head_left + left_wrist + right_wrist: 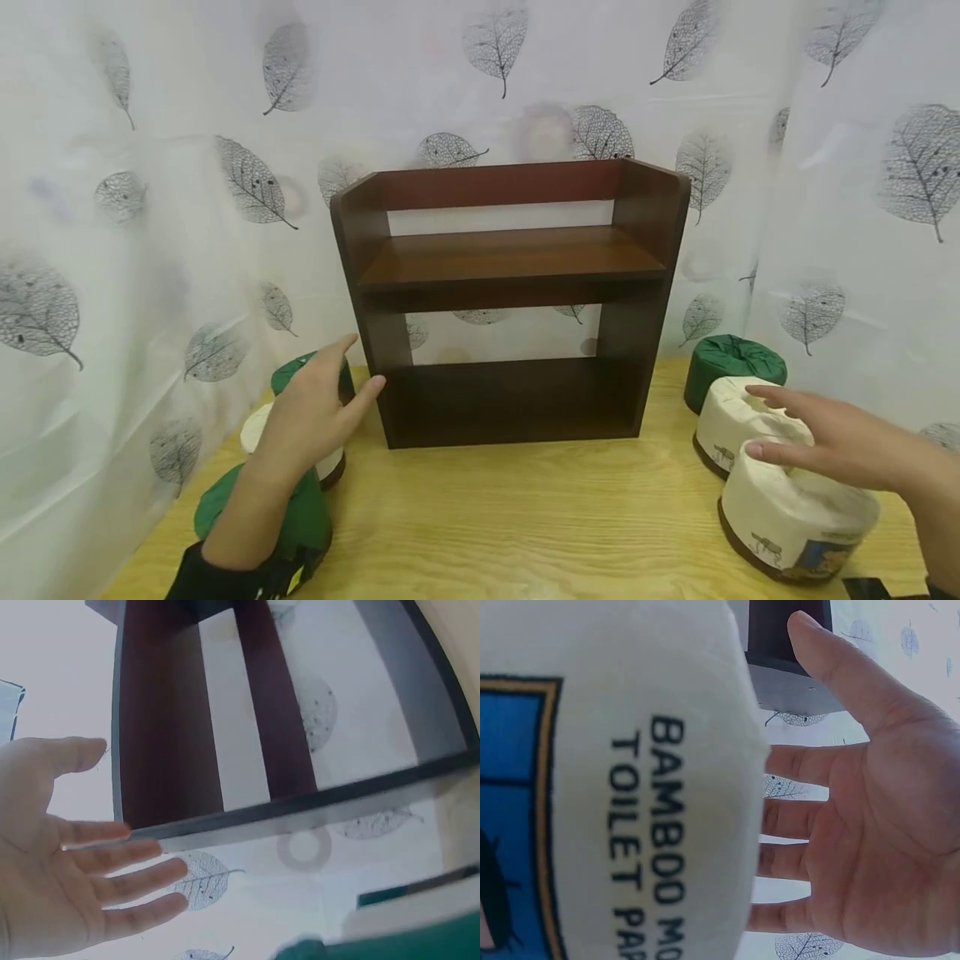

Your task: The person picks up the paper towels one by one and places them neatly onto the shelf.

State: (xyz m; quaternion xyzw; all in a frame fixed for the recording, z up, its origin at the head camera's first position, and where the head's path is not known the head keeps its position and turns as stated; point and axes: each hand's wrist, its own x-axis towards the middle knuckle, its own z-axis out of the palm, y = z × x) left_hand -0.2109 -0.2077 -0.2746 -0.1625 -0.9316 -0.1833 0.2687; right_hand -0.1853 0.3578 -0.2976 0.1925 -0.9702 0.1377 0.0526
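Note:
My left hand (311,412) is in the air over the left-hand toilet paper rolls, thumb and fingers spread, holding nothing. Below and around it are a green roll (307,517) in front, a white roll (255,427) and another green roll (291,371) behind. My right hand (847,437) hovers above the right-hand rolls with its fingers extended. Under it stand a near cream roll (776,508) and a second cream roll (723,421), with a green roll (731,358) behind. In the right wrist view, the printed wrapper (705,697) reads "BAMBOO" and "TOILET", partly hiding the fingertips.
Between the two groups of rolls, a dark brown two-tier shelf (513,250) stands upright on the wooden table (510,508). A white curtain (202,75) with leaf prints hangs behind it and along both sides.

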